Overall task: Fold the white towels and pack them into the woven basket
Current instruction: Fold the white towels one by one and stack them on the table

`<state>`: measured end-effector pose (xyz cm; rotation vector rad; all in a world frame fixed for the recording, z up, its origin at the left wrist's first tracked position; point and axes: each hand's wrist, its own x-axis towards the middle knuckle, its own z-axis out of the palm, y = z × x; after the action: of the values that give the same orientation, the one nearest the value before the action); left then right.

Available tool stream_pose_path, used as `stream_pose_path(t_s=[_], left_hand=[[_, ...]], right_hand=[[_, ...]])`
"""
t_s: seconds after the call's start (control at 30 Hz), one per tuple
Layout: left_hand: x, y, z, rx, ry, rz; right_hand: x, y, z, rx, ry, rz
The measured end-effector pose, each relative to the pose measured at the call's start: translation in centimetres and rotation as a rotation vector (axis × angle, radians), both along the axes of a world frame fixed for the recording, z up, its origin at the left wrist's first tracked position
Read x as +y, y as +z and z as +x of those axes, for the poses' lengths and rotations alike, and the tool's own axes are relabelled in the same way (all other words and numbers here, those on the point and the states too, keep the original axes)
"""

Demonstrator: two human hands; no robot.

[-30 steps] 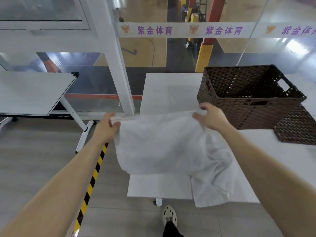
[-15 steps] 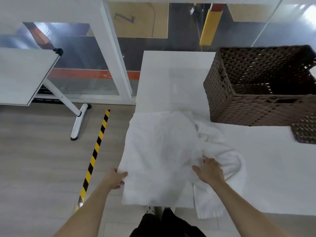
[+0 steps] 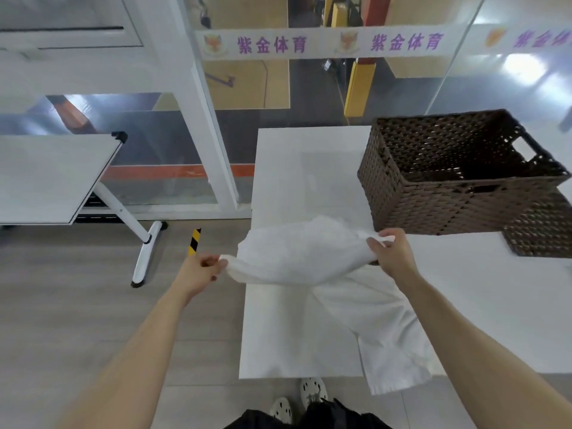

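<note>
- Left hand [image 3: 202, 272]: pinches the left corner of the held towel [image 3: 297, 255]. Right hand [image 3: 391, 253]: fingers curled round the right corner. The hands are well apart, and the cloth sags between them without being taut.
- Held towel: in the air over the left part of the table [image 3: 288, 335]. Its left corner reaches past the table's left edge, above the floor [image 3: 93, 305].
- Second towel [image 3: 387, 335]: lies rumpled on the table, below and to the right of the held one. Its near end hangs over the near edge.
- Woven basket [image 3: 433, 209]: stands on the far right of the table, just beyond the right hand. No towel shows inside it, so the packing is probably not yet begun.
- Risk 1: the left grip is only a pinch on a small bunch of cloth. If it slips, that corner would likely drop off the table toward the floor.
- Risk 2: the held towel's low belly lies close over the second towel. Laying it down there could trap the lower cloth in the fold or drag it further over the near edge.
- Risk 3: the sagging span may bring uneven corners together and give a skewed fold.
- Risk 4: the right hand is near the basket wall, so a wide swing could knock against it.
</note>
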<state>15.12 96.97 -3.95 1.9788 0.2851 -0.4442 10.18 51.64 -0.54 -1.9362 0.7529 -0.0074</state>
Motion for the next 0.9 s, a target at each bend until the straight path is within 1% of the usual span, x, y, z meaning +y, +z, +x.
stream_pose_path(t_s=[0.03,0.1,0.17,0.23,0.27,0.3,0.33,0.43,0.5,0.57,0.67,0.8,0.9], left_hand=[[-0.2,1.2,0.8,-0.042,0.026,-0.002],[-0.5,3.7,2.6,-0.147,0.105,-0.069],[-1.0,7.0,4.5,-0.241,0.155,-0.123],[-1.5,10.5,6.3,-0.356,0.118,-0.073],[-1.7,12.0,7.3,-0.405,0.105,-0.051],[-2.0,13.6,8.4,-0.446,0.113,-0.048],[-2.3,15.2,9.2,-0.474,0.125,-0.064],[-3.6,18.3,11.9,-0.5,0.197,-0.187],[-5.2,19.4,13.1,-0.54,0.231,-0.193],[-6.8,19.9,14.3,-0.599,0.251,-0.148],[-8.7,20.6,16.1,-0.614,0.267,-0.149],[-9.4,21.9,17.1,-0.627,0.25,-0.179],[-9.3,22.4,15.0,-0.664,0.213,-0.202]], right_hand=[[0.1,1.4,0.3,-0.061,-0.015,0.004],[-0.2,4.2,1.3,-0.198,-0.059,0.039],[-0.8,7.3,2.5,-0.305,-0.115,0.113],[-1.6,10.7,3.8,-0.4,-0.141,0.299],[-2.1,12.3,4.3,-0.441,-0.116,0.39],[-2.6,13.7,4.7,-0.484,-0.068,0.432],[-3.1,15.0,5.0,-0.501,-0.012,0.384],[-4.6,17.5,6.0,-0.484,0.067,-0.036],[-5.7,18.0,6.9,-0.49,0.064,-0.149],[-7.0,18.1,7.7,-0.474,0.058,-0.156],[-9.5,17.5,9.2,-0.442,0.069,-0.109],[-11.3,17.7,9.5,-0.505,0.076,-0.053],[-11.3,18.1,7.1,-0.55,0.122,-0.063]])
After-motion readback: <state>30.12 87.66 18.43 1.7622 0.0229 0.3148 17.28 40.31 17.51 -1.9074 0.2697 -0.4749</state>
